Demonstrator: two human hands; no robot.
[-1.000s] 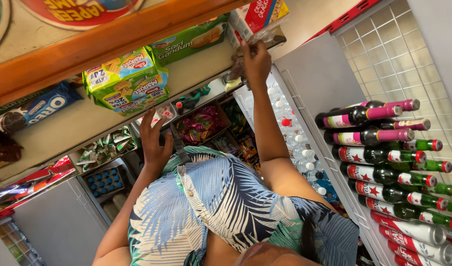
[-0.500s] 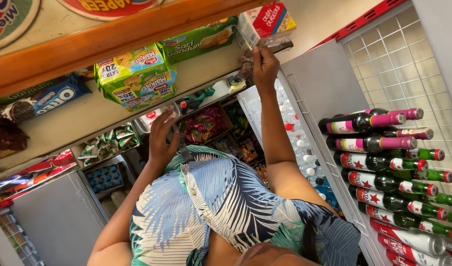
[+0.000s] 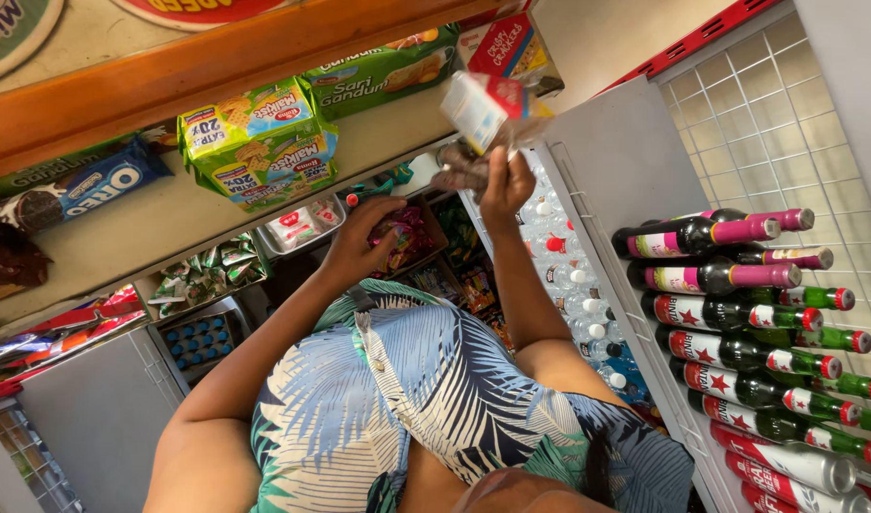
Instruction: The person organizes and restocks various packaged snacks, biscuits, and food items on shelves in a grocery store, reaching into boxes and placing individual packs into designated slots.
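My right hand is raised in front of the shelf and grips a clear snack packet with brownish contents. Just above it a white and red packet sticks up; I cannot tell whether it is part of the same packet. My left hand reaches forward with fingers spread. Its fingertips are at a tray of pink and green sweet packets, and it holds nothing. Both bare arms stretch out from my blue and white leaf-print shirt.
A wooden-edged shelf carries green biscuit packs, a long green pack and a blue biscuit pack. At the right a wire rack holds rows of dark bottles lying on their sides. Small water bottles stand below my right arm.
My right hand has come down and back from the top shelf with the packet in it. My left hand has moved right, from the small tray to the pink sweet packets.
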